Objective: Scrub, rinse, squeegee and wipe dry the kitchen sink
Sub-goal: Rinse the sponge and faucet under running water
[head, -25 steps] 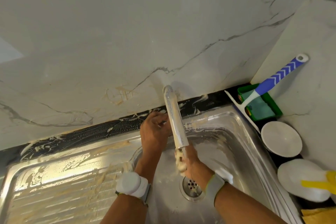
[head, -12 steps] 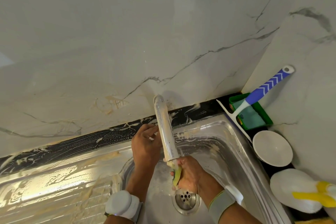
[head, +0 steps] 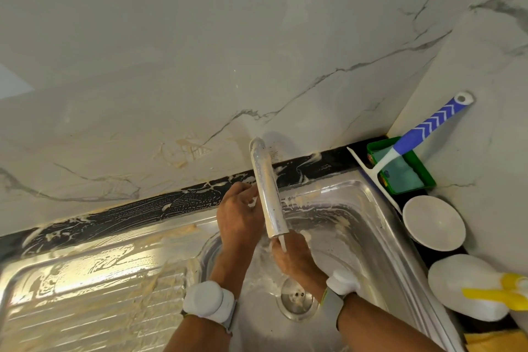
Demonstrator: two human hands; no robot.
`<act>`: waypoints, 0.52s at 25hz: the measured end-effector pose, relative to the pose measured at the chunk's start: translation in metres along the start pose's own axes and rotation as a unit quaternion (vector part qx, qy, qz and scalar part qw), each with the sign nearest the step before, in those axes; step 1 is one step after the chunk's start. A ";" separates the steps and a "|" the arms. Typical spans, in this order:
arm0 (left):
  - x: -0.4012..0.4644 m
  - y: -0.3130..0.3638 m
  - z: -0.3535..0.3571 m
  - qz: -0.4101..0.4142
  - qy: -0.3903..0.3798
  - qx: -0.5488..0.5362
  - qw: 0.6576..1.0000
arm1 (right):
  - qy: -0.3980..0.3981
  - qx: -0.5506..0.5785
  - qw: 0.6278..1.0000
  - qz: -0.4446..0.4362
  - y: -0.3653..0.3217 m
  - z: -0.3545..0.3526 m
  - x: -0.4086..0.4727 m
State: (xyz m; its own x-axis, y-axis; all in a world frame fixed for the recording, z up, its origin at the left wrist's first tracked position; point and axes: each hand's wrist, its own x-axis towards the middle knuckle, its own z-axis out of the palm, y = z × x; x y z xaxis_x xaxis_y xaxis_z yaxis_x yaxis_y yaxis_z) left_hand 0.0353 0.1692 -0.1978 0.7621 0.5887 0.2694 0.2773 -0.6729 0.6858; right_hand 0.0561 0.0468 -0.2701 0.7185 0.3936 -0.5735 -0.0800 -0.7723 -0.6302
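The steel sink (head: 357, 208) and its ribbed drainboard (head: 85, 280) are smeared with yellowish foam. A chrome faucet spout (head: 267, 191) reaches out over the basin, and a thin stream of water (head: 283, 243) runs from its end. My right hand (head: 294, 260) sits under that stream just above the drain (head: 297, 301), fingers curled under around the sponge, which is almost hidden. My left hand (head: 238, 214) is left of the spout with fingers curled round the tap handle, hidden behind it.
A blue-handled squeegee (head: 428, 123) leans on a green tray (head: 423, 168) in the back right corner. A white bowl (head: 433, 223), a white spray bottle with yellow trigger (head: 463, 286) and a yellow cloth (head: 497, 340) line the right counter. Marble wall behind.
Water now runs from the spout. My right hand has dropped from the spout's tip to under the stream, and the yellow-green sponge has gone out of sight. My left hand stays by the spout.
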 end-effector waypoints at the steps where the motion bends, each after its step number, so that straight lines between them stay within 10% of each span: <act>1: 0.000 0.000 0.001 -0.008 0.000 0.004 1.000 | -0.003 0.052 0.999 0.007 0.004 0.003 0.002; 8: 0.003 0.002 -0.002 -0.017 -0.017 -0.031 0.999 | -0.200 0.485 0.833 0.178 0.030 0.004 0.015; 13: 0.004 0.002 -0.006 -0.045 -0.019 -0.071 0.996 | -0.107 0.474 0.864 0.132 0.034 0.004 0.012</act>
State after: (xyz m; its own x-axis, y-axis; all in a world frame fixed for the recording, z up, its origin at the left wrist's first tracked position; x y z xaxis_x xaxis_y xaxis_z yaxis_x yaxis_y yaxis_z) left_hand 0.0356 0.1729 -0.1909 0.7602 0.6246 0.1788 0.2619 -0.5465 0.7955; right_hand 0.0590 0.0269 -0.3004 0.4528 0.4275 -0.7824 -0.8245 -0.1333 -0.5500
